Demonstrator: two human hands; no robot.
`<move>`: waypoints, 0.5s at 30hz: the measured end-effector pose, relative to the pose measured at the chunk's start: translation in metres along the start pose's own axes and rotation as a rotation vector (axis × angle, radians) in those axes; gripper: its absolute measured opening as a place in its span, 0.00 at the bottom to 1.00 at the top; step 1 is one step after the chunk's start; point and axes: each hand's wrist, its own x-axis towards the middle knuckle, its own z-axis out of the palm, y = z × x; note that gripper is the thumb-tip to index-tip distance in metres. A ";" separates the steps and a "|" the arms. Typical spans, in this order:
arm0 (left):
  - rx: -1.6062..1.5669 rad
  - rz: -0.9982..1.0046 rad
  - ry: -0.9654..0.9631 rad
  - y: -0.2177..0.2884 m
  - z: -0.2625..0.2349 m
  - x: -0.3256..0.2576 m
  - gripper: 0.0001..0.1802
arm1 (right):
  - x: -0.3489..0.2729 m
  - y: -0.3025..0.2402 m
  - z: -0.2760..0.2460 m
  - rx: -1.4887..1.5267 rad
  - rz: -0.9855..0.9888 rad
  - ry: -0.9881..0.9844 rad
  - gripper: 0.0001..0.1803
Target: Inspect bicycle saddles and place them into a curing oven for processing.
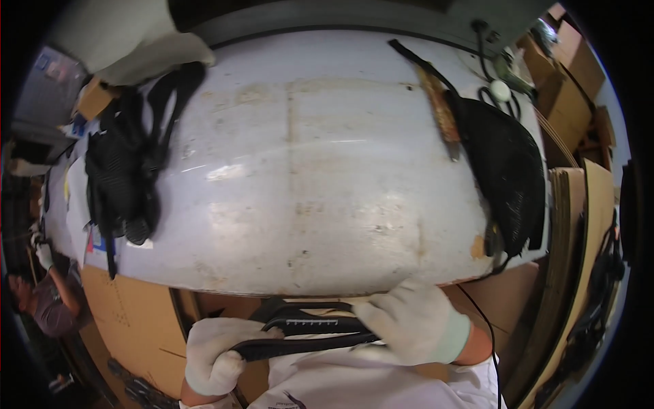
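In front of my body, at the table's near edge, I hold a black strap-like piece (310,326) stretched sideways, with a row of white marks along its middle. My left hand (216,351), in a white glove, is closed around its left end. My right hand (412,324), also white-gloved, grips its right end with the fingers bent over it. The piece looks looped, with two bands and a gap between them; its exact kind I cannot make out.
A white, stained table (327,177) lies ahead. On its left is a pile of black mesh pieces with straps (126,170); on its right, a black mesh piece (504,163) beside a brown tool-like strip (439,109). Cardboard (129,307) stands below left. Another person (51,300) works far left.
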 end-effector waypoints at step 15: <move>0.240 0.359 0.006 0.004 0.014 0.019 0.39 | -0.003 -0.005 0.003 -0.056 0.136 0.000 0.28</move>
